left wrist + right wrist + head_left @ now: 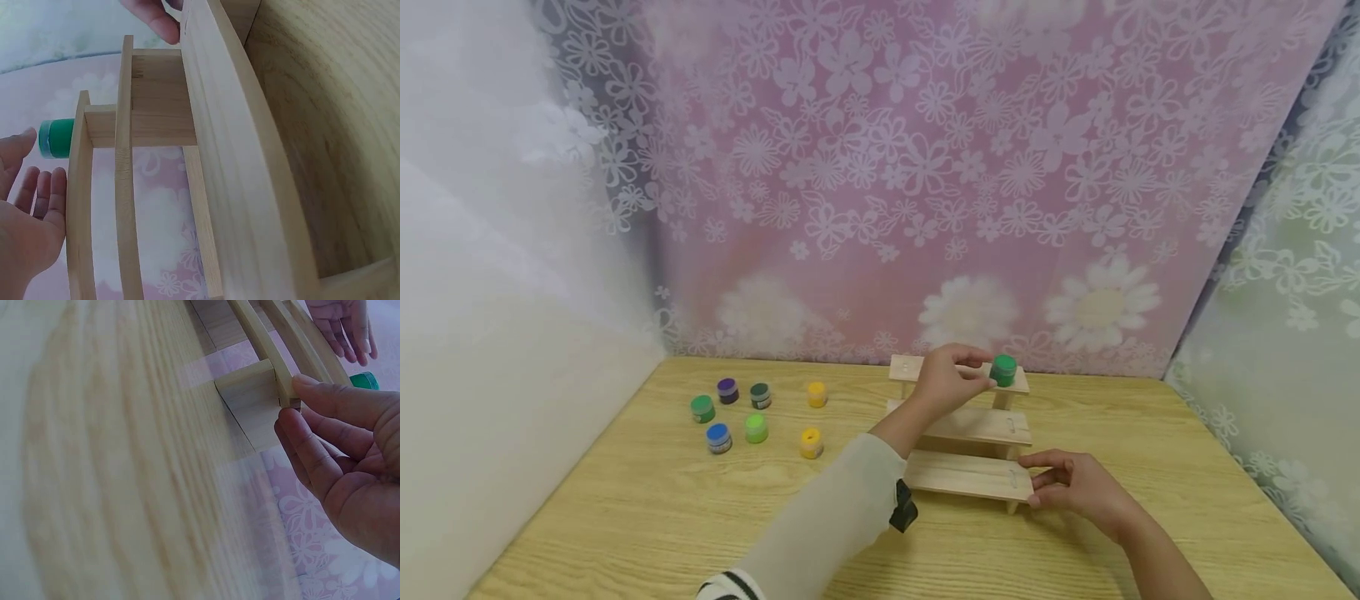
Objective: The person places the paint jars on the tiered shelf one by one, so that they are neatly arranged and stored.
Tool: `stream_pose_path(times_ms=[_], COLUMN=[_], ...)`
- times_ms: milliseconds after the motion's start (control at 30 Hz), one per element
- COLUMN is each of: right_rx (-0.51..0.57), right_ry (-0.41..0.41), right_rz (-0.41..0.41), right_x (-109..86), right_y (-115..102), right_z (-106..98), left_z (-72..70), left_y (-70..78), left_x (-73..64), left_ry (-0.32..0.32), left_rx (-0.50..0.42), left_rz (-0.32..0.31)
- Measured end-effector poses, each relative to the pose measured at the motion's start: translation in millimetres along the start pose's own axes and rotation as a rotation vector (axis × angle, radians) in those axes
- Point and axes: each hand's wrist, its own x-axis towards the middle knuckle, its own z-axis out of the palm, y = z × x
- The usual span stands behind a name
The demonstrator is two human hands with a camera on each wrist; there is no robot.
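A three-tier wooden shelf (967, 426) stands on the table, with a small green paint jar (1003, 372) at the right end of its top board. Just left of that jar is my left hand (951, 379), its fingers loosely bent. In the left wrist view a narrow gap separates the left thumb (25, 142) from the jar (59, 138). My right hand (1082, 490) pinches the right end of the lowest board. The right wrist view shows the right thumb (340, 403) on one face of the board end and a finger on the opposite face.
Left of the shelf, several paint jars stand on the table: green (703, 408), purple (727, 391), dark green (760, 396), blue (718, 438), light green (756, 428) and two yellow ones (811, 443). A pink flowered curtain (880, 183) hangs behind the table (647, 517).
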Motion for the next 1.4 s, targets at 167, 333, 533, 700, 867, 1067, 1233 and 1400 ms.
stream_pose_path(times_ms=[167, 333, 533, 700, 867, 1067, 1233, 1400], right_rx=[0.006, 0.004, -0.013, -0.013, -0.007, 0.011, 0.016, 0.026], right_ry=[-0.003, -0.005, 0.003, 0.007, 0.004, -0.002, -0.007, -0.010], right_rz=[0.003, 0.004, 0.004, 0.009, 0.013, 0.015, 0.015, 0.017], right_x=[0.2, 0.7, 1.9, 2.5, 3.0, 3.1, 3.3, 4.3], right_y=[0.3, 0.6, 0.8, 1.3, 2.3, 4.6, 5.7, 5.3], right_z=[-0.4, 0.0, -0.4, 0.0, -0.1, -0.2, -0.4, -0.4], left_z=[-7.4, -13.8, -22.2, -31.3, -41.8, -55.7, -68.2, -79.8], left_y=[0.8, 1.2, 0.1, -0.1, 0.7, -0.2, -0.1, 1.7], left_x=[-10.3, -21.3, -32.9, -40.3, -46.6, -55.7, -64.6, -75.8], left_ry=[-0.017, -0.017, -0.027, -0.034, -0.068, -0.121, -0.154, -0.157], left_rx=[-0.020, -0.041, -0.098, -0.128, -0.135, -0.096, -0.069, -0.077], left_rz=[0.070, 0.091, 0.099, 0.110, 0.141, 0.211, 0.240, 0.220])
